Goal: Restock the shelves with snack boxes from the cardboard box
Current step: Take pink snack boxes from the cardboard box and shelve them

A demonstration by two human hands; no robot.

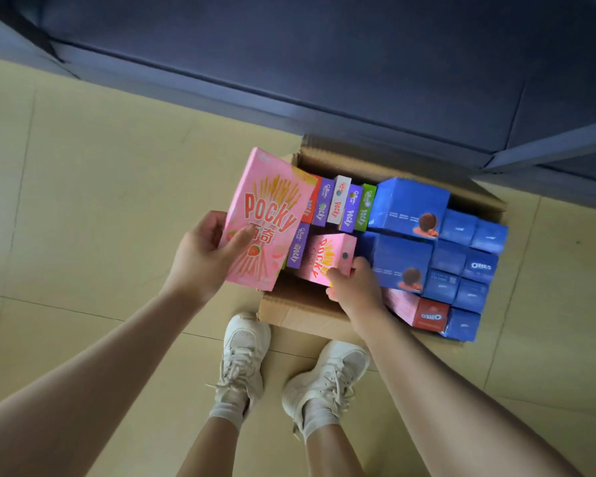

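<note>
A pale yellow tiled floor fills most of the view. Two white lace-up sneakers with white socks stand on the floor near its lower middle. A dark blue-grey panel borders the floor's far edge.

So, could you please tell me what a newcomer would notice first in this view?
Probably the big pink Pocky box, gripped in the left hand above the cardboard box's left edge. Next, the right hand gripping a smaller pink Pocky box inside, beside the blue Oreo boxes filling the right side.
</note>
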